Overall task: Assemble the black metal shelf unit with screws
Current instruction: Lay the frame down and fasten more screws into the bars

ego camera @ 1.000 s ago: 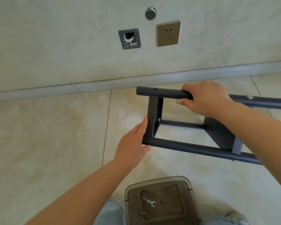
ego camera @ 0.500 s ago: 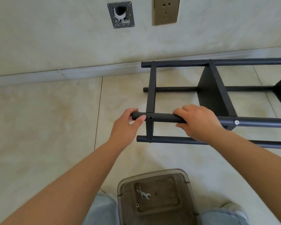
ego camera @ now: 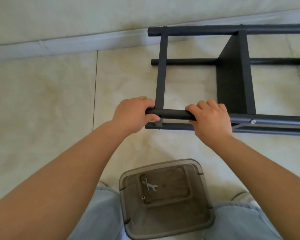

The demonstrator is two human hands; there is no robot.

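Your left hand [ego camera: 133, 115] and right hand [ego camera: 210, 120] both curl around the near round tube [ego camera: 173, 114] of the black metal shelf frame [ego camera: 232, 80], lying sideways on the beige tiled floor [ego camera: 42, 101]. Between your knees sits a translucent brown plastic bin [ego camera: 166, 222] holding a small silver wrench [ego camera: 151, 186].

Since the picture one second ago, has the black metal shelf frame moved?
Yes. The black metal shelf frame has been turned over: the tube under the right hand was on the far side near the grey skirting board, and is now nearest the person.

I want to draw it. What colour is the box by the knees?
See-through brownish grey box, head view.
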